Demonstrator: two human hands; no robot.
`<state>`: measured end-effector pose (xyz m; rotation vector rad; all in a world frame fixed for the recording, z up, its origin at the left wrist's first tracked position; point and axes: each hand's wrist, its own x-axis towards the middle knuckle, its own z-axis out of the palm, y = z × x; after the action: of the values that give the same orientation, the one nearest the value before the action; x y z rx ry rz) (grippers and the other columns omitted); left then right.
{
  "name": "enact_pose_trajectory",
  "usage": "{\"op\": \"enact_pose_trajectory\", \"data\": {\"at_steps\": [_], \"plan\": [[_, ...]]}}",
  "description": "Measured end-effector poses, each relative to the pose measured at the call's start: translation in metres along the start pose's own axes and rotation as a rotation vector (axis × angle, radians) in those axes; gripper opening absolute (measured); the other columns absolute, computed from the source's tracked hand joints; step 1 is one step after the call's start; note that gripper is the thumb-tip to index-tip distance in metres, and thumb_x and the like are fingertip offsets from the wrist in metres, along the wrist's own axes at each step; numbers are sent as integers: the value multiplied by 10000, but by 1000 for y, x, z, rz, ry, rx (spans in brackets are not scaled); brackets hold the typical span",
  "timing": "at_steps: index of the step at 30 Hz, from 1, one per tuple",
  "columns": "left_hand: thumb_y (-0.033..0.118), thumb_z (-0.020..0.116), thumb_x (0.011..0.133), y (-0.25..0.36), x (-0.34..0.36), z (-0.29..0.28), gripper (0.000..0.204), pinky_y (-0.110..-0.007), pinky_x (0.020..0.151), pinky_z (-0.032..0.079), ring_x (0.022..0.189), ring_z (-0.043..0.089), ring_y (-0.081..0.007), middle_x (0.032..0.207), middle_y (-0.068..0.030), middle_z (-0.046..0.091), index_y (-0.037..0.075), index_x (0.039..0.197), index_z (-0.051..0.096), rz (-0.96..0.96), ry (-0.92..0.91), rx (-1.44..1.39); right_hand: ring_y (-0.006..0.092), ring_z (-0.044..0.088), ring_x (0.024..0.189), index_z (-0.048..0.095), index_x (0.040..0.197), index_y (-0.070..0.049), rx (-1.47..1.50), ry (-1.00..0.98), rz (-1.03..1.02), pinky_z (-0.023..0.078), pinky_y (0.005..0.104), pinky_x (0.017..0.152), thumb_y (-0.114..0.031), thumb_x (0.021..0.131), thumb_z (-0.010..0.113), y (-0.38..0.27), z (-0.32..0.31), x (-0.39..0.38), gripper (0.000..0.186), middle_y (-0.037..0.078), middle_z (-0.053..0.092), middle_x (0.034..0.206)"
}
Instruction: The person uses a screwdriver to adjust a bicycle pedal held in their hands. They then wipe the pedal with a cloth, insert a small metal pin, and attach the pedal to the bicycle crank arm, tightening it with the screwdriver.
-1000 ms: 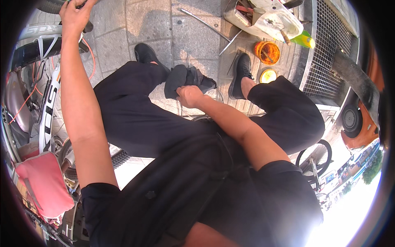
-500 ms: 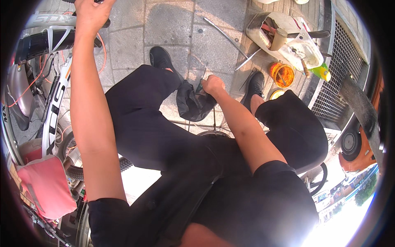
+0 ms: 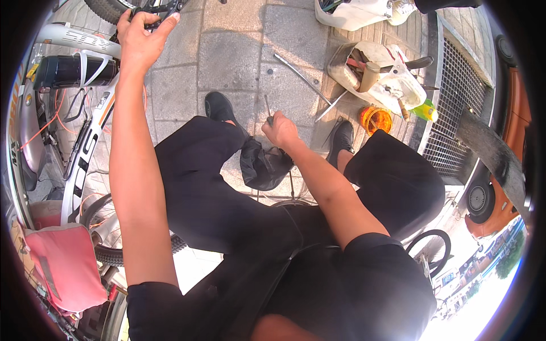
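Note:
In the upper left, my left hand [image 3: 142, 42] is closed around a black bicycle part [image 3: 169, 10], with the thumb on one side and fingers on the other. Which part it is I cannot make out; it lies beside a knobbly tyre [image 3: 105, 8]. Between my knees my right hand [image 3: 281, 133] grips a screwdriver [image 3: 267, 105]. Its thin shaft points away from me, and the fist hides most of its handle. Just below that hand hangs a crumpled black cloth or bag [image 3: 263, 166].
A white bicycle frame [image 3: 85, 148] with a black bottle [image 3: 74, 72] stands at my left, near a pink-red saddle cover [image 3: 65, 258]. At right are a cut-open white tool container [image 3: 341, 59], an orange tub [image 3: 375, 120], a metal rod [image 3: 301, 78] and a floor grating [image 3: 449, 108].
The view has shifted, bringing more of the tyre and bicycle part into sight at the top. My right hand has risen off the black cloth with the screwdriver; my left stays at the bicycle.

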<state>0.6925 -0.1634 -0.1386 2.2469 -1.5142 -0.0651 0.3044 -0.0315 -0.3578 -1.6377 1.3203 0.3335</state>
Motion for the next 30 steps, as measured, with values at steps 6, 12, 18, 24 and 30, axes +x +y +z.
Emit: {"op": "enact_pose_trajectory", "data": {"at_steps": [6,12,18,24,30], "plan": [[620,872,828,5,4,10,624,-505,1229,372,1547,371,-484,1631,-393,364,72,1112,781,-76,-22,-38,509,722,1019,624,1124,50,-128,186,-223,563,546,943,-345,910,674,-48,-110,-34,452,336,737,1041],[592,843,851,16,-6,5,590,-566,1230,388,1526,371,-511,1688,-315,335,105,1176,766,-100,27,10,498,722,1010,666,1088,63,-180,301,-290,560,541,906,-336,933,652,-97,-188,-92,428,337,732,1025],[456,879,839,41,-9,-10,578,-516,1214,447,1538,323,-502,1701,-316,263,51,1233,759,-165,-39,-89,454,742,1032,720,1205,39,-42,359,-360,562,486,940,-367,980,656,-163,-241,-127,469,298,749,1049],[437,897,821,31,-9,-14,509,-514,1238,391,1519,360,-509,1709,-313,271,46,1106,742,-168,-30,-88,467,722,990,730,1159,32,1,318,-544,552,501,901,-357,1006,660,-193,-258,-104,423,295,734,1018],[453,913,809,29,-6,-3,506,-524,1232,377,1514,354,-535,1679,-357,293,44,1046,731,-108,19,-80,463,730,940,722,1160,-2,32,350,-579,561,513,870,-369,971,690,-192,-266,-54,414,265,750,961]]}}
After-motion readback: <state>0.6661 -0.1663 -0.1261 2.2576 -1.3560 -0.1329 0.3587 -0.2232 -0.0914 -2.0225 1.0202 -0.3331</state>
